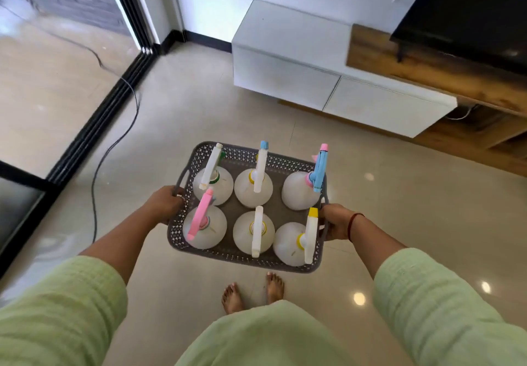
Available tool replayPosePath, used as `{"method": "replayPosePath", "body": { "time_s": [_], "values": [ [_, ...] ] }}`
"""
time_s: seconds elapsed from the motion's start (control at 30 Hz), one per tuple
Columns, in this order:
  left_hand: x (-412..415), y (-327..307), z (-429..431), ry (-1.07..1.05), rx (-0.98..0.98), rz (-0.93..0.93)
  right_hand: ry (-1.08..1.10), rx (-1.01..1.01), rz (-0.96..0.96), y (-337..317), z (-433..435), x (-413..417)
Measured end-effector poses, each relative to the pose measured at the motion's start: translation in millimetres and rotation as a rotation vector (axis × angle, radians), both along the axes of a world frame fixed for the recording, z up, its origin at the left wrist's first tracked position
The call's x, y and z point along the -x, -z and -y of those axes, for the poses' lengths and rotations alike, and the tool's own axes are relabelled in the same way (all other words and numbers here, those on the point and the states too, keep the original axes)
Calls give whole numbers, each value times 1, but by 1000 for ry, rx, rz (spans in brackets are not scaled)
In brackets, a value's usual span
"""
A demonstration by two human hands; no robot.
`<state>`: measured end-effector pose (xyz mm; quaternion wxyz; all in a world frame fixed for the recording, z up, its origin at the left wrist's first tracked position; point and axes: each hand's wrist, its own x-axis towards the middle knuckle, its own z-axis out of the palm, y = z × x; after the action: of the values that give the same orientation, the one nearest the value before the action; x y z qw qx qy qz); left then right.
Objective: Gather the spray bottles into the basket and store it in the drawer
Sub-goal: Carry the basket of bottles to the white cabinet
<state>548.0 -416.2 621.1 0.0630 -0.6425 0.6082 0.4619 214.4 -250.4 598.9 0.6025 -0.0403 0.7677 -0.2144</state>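
A grey perforated basket [228, 253] hangs in the air above the tiled floor, carried level in front of me. Several white spray bottles stand upright inside it in two rows, among them one with a pink head [203, 215], one with a blue and pink head [320, 169] and one with a yellow cap [311, 234]. My left hand [164, 203] grips the basket's left handle. My right hand [336, 221] grips its right side. Ahead stands a white cabinet with two shut drawer fronts [285, 77].
A black cable [114, 143] trails over the floor on the left beside a black sliding-door track [105, 117]. A wooden TV unit [470, 86] with a dark screen [467, 9] stands on the right. My bare feet [253, 291] are below the basket.
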Motion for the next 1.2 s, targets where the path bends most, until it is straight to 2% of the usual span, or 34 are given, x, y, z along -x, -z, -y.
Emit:
{"method": "replayPosePath", "body": {
  "time_s": [0.3, 0.43, 0.6, 0.8, 0.97, 1.2],
  "values": [
    [9, -16, -15, 60, -4, -49, 31, -6, 13, -29, -38, 6],
    [12, -16, -17, 89, 71, -54, 86, 9, 42, -42, -45, 8],
    [18, -21, -13, 112, 139, -84, 158, 70, -3, -52, -44, 8],
    [26, -23, 0, 113, 170, -106, 348, 197, -17, -59, -39, 2],
    [35, -26, 12, 143, 203, -125, 415, 243, 53, -63, -38, 2],
    [54, -30, 34, 174, 169, -148, 451, 249, -16, -59, -30, 10]
  ]
}}
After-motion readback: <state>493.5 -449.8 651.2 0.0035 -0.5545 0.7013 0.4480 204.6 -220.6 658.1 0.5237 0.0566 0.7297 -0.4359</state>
